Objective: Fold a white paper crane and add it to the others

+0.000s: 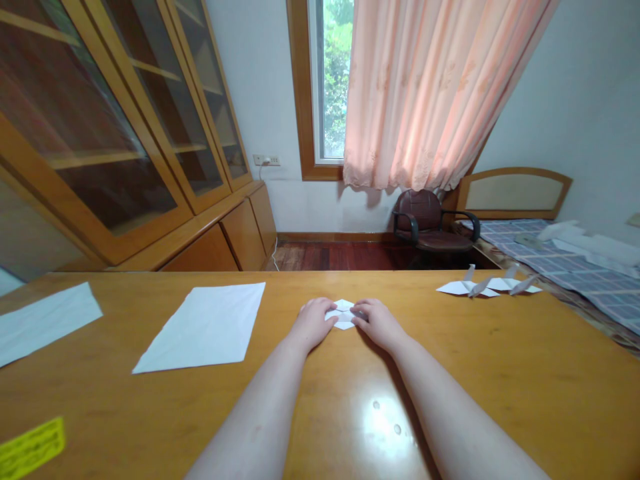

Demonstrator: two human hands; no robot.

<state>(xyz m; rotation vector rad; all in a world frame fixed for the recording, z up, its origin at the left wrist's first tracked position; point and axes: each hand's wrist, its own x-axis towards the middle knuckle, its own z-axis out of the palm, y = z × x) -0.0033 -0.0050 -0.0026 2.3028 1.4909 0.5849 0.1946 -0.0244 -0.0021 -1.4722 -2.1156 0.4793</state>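
Note:
A small piece of folded white paper [344, 317] lies on the wooden table [330, 413] in front of me, with a slit or fold line across its middle. My left hand [316, 321] grips its left side, thumb and fingers on the paper. On the opposite side, my right hand [379, 321] holds the right edge between thumb and fingers. Parts of the paper are hidden under both hands.
Two folded paper birds [470, 287] stand at the table's far right. To the left lie a large white paper sheet [205, 327] and another sheet [47, 320]. A yellow label [33, 448] is at the near left. Beyond are a chair [427, 223] and a bed [545, 247].

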